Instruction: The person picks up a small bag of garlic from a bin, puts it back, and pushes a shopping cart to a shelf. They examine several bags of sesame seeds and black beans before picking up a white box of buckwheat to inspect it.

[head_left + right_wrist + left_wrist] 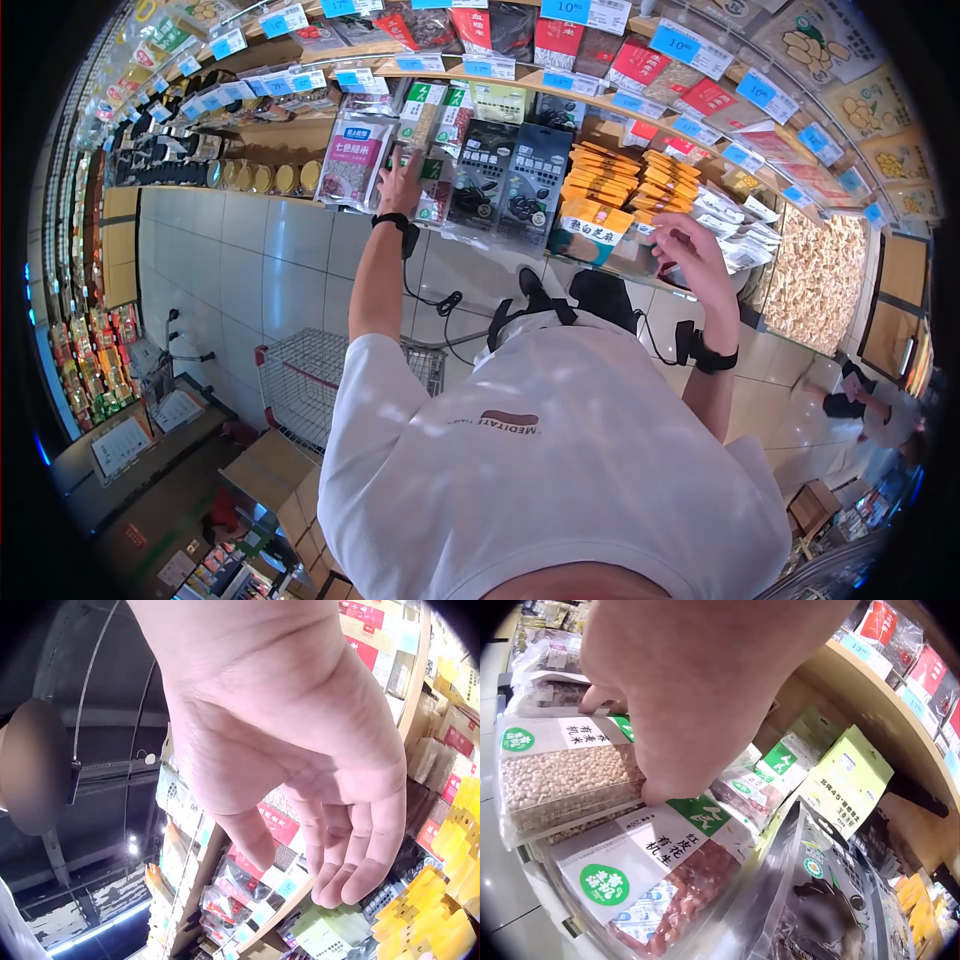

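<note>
My left hand [400, 187] reaches over vacuum packs on the low display shelf. In the left wrist view, its thumb and a finger straddle a clear pack of pale buckwheat [570, 776] at its edges; the other fingers are hidden. Beside the thumb lies a pack of red-skinned peanuts [682, 900]. A purple-and-white rice bag [352, 170] is left of this hand, and dark pouches [485, 185] stand to its right. My right hand [695, 258] hovers by the orange sesame bags [592, 228], fingers loosely bent, holding nothing in the right wrist view [292, 757].
Shelves with blue price tags [680, 45] curve above the display. Gold-lidded jars [262, 178] line the left. A wire shopping cart [300, 375] stands on the tiled floor behind my left arm. Cables hang from both wrist straps. Another person [880, 412] is at the far right.
</note>
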### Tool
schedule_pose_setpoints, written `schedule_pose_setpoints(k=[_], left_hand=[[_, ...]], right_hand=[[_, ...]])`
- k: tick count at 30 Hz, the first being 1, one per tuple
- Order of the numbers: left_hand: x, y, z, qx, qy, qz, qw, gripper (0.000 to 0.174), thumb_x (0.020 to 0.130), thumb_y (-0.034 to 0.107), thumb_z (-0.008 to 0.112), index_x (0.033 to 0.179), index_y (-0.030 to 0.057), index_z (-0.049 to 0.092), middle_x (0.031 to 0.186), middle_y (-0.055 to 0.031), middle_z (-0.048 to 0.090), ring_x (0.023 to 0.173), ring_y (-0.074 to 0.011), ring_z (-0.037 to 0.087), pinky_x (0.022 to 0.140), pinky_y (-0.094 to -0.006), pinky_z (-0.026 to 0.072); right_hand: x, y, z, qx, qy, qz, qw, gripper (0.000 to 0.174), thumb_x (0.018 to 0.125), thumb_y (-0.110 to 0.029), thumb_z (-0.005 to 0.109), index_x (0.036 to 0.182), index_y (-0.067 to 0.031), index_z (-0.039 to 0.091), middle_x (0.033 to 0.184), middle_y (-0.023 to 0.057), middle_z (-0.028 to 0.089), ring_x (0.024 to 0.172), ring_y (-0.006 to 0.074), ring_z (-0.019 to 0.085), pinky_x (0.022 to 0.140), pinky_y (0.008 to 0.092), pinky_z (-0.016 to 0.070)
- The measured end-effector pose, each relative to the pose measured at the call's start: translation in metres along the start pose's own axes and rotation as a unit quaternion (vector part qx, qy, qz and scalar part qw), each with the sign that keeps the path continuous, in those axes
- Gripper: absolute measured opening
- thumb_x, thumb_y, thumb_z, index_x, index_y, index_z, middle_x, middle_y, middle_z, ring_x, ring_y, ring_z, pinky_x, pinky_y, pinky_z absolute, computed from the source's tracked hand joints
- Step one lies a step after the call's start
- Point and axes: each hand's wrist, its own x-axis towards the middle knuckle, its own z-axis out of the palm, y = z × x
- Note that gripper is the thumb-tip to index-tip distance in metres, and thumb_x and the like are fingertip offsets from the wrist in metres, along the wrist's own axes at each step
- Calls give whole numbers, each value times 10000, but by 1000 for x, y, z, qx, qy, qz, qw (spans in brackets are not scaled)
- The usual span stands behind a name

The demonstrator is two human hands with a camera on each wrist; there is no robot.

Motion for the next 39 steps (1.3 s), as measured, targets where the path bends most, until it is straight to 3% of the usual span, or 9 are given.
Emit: schedule_pose_setpoints(k=[6, 9, 15, 20, 23, 32, 36, 37, 39], left_hand=[[6, -2, 3, -8, -28, -27, 999, 712, 841, 79, 645, 1481, 333, 461, 1604, -96, 316, 1271, -491, 457, 947, -646, 477], [12, -5, 7, -4, -42, -29, 999, 693, 840, 116, 658, 1486, 274, 462, 1584, -102, 348, 1279, -480, 456, 962, -646, 467], [47, 12, -2, 52, 143, 76, 985, 451, 887, 256, 650, 1269, 38, 551, 1293, -222, 554, 1242, -409, 524, 1001, -461, 490], [70, 22, -1, 41, 59, 49, 996, 379, 912, 168, 587, 1269, 43, 567, 1294, -231, 552, 1220, -419, 538, 985, -473, 505], [87, 9, 25, 26, 133, 52, 989, 391, 893, 118, 594, 1276, 41, 569, 1297, -239, 547, 1192, -423, 556, 958, -478, 531], [79, 20, 19, -42, 132, 13, 990, 480, 834, 68, 651, 1296, 21, 528, 1303, -279, 530, 1165, -459, 556, 944, -506, 532], [41, 32, 8, -51, 235, 98, 966, 295, 819, 91, 665, 1102, 11, 648, 1196, -264, 598, 1090, -454, 595, 893, -508, 535], [33, 31, 8, -57, 192, 103, 974, 156, 822, 105, 651, 934, 7, 697, 1060, -270, 649, 968, -439, 643, 823, -490, 555], [0, 35, 18, -106, 152, 63, 981, 127, 842, 108, 625, 872, 8, 696, 890, -271, 689, 831, -451, 681, 739, -520, 562]], right_hand=[[4, 1, 3, 4, -5, -13, 1000, 271, 1011, -229, 625, 1220, -57, 642, 929, 14, 701, 789, 74, 628, 616, 216, 461], [2, -1, 3, -5, 0, 5, 1000, 269, 1011, -232, 626, 1215, -58, 643, 913, 6, 700, 789, 70, 625, 610, 215, 458], [1, 0, 2, -17, 10, -1, 1000, 274, 1009, -246, 631, 1210, -59, 643, 868, -9, 683, 784, 64, 618, 605, 212, 448], [-4, 5, 3, 5, 3, -6, 1000, 258, 991, -166, 638, 1206, -23, 634, 905, 7, 668, 803, 74, 618, 677, 221, 479], [-9, 3, 2, 17, 14, 18, 1000, 255, 984, -128, 638, 1209, -10, 628, 934, 20, 670, 822, 79, 622, 715, 226, 489], [-1, 1, 2, 1, 1, 14, 1000, 258, 1002, -182, 636, 1215, -37, 633, 931, 11, 677, 817, 80, 619, 699, 224, 479], [4, -5, 7, -18, -13, 28, 999, 268, 1006, -220, 641, 1213, -49, 636, 932, 0, 681, 814, 78, 616, 689, 221, 470], [6, -4, 8, -20, -15, 31, 999, 269, 1005, -224, 642, 1214, -55, 637, 937, -1, 684, 819, 78, 618, 689, 219, 468], [8, -1, 10, -22, -24, 33, 999, 269, 1004, -229, 644, 1215, -60, 638, 942, -3, 688, 824, 78, 621, 689, 217, 466]])
